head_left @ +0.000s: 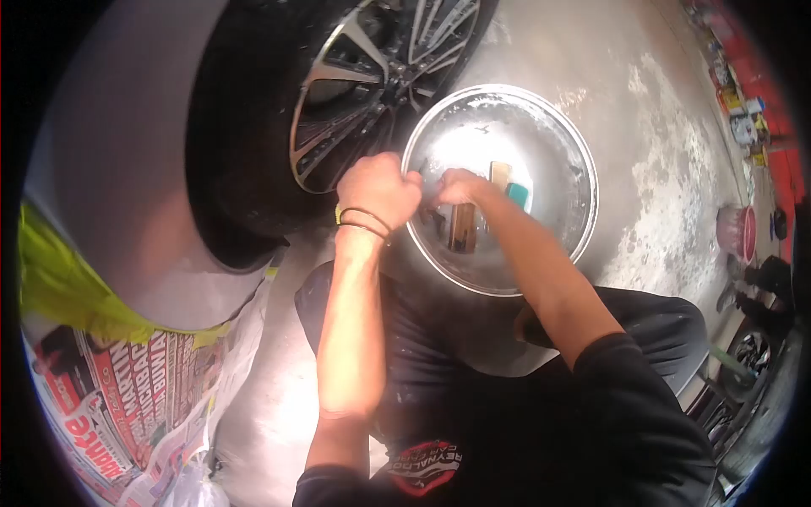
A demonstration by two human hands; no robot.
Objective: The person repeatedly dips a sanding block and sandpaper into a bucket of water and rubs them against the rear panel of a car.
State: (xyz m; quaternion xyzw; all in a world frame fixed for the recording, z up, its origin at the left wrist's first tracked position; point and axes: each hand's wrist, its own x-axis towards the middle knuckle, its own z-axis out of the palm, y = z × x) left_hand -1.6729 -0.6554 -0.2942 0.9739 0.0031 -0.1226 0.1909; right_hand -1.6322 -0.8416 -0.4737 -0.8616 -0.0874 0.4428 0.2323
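A round bucket [586, 221] with a pale rim stands in front of me, seen from above. My left hand [380, 193] is closed at its left rim, the thumb lying over the edge. Inside the bucket is my right hand [460, 186], fingers curled together; what they hold is hidden. Close by it are a brown block [462, 228], a light wooden block [499, 174] and a teal block [518, 195], the last partly behind my right forearm. The inside of the bucket looks wet and shiny.
A car wheel [372, 80] with a dark tyre [232, 135] rises just left of the bucket. Newspaper [139, 397] and yellow-green sheeting [63, 279] cover the lower left. A reddish pot [737, 232] and several containers line the right side.
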